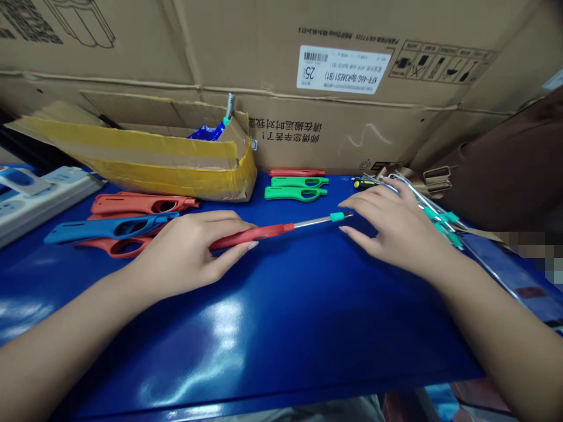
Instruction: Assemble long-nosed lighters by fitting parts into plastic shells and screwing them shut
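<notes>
My left hand [206, 246] grips a red lighter handle [264, 232] just above the blue table. From its front end juts a thin metal tube [312, 222] with a teal sleeve [336, 217] near the tip, pointing right. Close to that tip, my right hand [387, 223] is held with its fingers apart and nothing visible in them. Beyond the right hand lie several metal tubes with teal sleeves [440, 217]. Left of my left hand rest red lighter handles [132, 203] and a blue lighter handle [105, 228], partly covered by the hand.
Green lighter handles [294, 193] and a red one lie at the back. A yellow-taped cardboard box [176, 173] stands back left, beside a white power strip [48, 190]. A yellow-black tool [364, 184] lies near my right fingers. Large cardboard [272, 70] walls the rear.
</notes>
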Demonstrator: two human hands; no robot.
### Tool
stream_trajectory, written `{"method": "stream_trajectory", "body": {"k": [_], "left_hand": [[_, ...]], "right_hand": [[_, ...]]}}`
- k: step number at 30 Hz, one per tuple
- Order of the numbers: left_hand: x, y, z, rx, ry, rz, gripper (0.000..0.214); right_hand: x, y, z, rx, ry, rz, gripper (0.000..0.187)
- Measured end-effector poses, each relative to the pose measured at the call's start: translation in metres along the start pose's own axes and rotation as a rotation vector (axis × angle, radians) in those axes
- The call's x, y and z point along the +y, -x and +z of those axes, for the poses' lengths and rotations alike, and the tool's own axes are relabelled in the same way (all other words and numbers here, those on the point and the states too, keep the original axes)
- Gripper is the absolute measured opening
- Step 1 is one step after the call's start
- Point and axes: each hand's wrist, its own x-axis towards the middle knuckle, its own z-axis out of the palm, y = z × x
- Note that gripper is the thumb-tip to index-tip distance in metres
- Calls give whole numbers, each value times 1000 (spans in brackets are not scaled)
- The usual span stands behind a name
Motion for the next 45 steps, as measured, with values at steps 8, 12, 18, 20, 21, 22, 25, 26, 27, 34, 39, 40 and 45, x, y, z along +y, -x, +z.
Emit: {"method": "stream_trajectory", "body": {"k": [8,12,18,20,21,22,25,26,27,34,39,40,45], "left_hand": [[6,-1,5,-22,103,16,21],[11,-1,10,-52,183,-1,22],[22,2,19,-103,256,0,25],[25,3,22,-107,294,-13,23],[27,3,24,-106,315,-24,22],[29,2,25,-105,336,-39,20],[32,0,27,-91,389,-103,23],[33,-1,28,-89,412,-134,26],[34,-1,27,-93,445,-172,28],[37,-4,24,-274,761,-423,37],[41,0,28,-206,673,-361,37],[42,1,29,-186,645,-335,37],[43,5,33,-121,503,-201,31]], "right_hand": [[0,-1,2,-36,-163,-76,15],[-10,-2,3,-60,-238,-115,17],[-29,-2,8,-61,-354,-216,21],[-33,-2,10,-63,-366,-247,24],[-35,-2,10,-63,-364,-259,25],[-36,-1,10,-61,-358,-268,26],[-37,0,11,-38,-344,-279,26],[-38,0,11,-21,-347,-285,25],[-38,0,11,-4,-351,-290,24],[-42,3,9,41,-366,-320,23],[-44,5,7,-18,-392,-322,23],[-44,6,6,-36,-395,-314,24],[-48,8,7,-127,-402,-281,24]]}}
